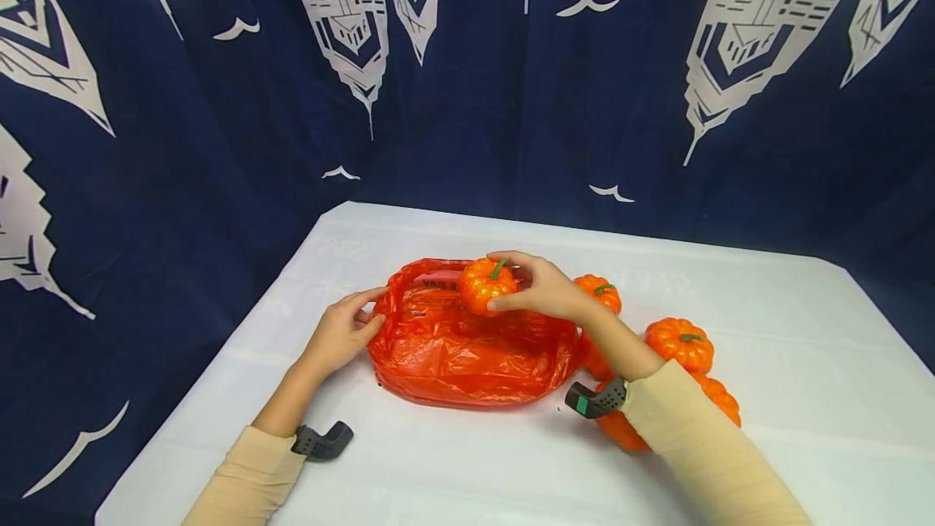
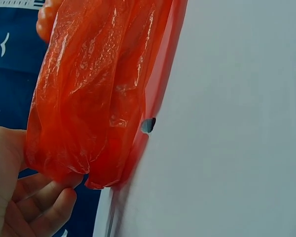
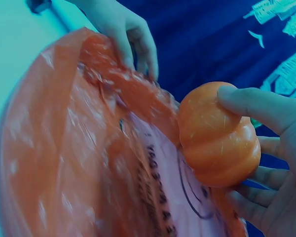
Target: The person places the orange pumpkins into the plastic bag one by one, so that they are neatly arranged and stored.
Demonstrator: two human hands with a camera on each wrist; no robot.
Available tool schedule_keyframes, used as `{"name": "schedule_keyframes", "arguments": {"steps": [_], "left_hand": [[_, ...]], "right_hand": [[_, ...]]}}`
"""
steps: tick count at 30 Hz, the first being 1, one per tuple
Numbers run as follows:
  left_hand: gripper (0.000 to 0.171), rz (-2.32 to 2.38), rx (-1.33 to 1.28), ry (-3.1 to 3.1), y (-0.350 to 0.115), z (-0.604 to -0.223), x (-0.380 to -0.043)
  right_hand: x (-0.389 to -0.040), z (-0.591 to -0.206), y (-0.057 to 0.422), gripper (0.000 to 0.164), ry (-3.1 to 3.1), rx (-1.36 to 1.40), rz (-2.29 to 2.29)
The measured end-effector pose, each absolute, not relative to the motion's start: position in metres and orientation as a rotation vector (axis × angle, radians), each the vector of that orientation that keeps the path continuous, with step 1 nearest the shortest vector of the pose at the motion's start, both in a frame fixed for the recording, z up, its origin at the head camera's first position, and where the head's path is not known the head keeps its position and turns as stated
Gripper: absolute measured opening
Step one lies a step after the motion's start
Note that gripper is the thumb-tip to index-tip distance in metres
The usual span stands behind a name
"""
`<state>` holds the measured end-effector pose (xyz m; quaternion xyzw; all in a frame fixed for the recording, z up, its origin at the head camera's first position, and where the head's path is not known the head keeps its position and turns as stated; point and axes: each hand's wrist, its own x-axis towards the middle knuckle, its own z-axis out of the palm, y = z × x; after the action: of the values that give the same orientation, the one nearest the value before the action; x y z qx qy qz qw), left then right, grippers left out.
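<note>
An orange-red plastic bag (image 1: 467,364) lies on the table with its mouth open upward. My left hand (image 1: 346,331) pinches its left rim between thumb and fingers; in the left wrist view the fingers (image 2: 54,197) show beside the crinkled bag wall (image 2: 93,89). My right hand (image 1: 544,286) grips a small shiny orange pumpkin (image 1: 482,286) with a green stem, over the bag's opening. From the right wrist view, thumb and fingers hold the pumpkin (image 3: 217,133) from one side, close to the bag's rim, and dark printing shows on the bag.
More pumpkins sit right of the bag: one behind the right forearm (image 1: 599,291), one farther right (image 1: 679,343), others partly hidden under the sleeve (image 1: 719,400). The white-covered table (image 1: 789,331) ends at a dark blue patterned curtain (image 1: 467,120).
</note>
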<state>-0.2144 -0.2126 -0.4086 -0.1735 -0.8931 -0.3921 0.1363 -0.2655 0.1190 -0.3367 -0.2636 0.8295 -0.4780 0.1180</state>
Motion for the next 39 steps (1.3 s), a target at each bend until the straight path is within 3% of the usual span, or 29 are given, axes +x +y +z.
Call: {"name": "schedule_keyframes", "arguments": {"steps": [39], "left_hand": [[0.042,-1.092,-0.545,-2.514,-0.212,-0.412,-0.215]], "right_hand": [[-0.262,-0.400,0.015,0.075,2.716,-0.438,-1.496]]}}
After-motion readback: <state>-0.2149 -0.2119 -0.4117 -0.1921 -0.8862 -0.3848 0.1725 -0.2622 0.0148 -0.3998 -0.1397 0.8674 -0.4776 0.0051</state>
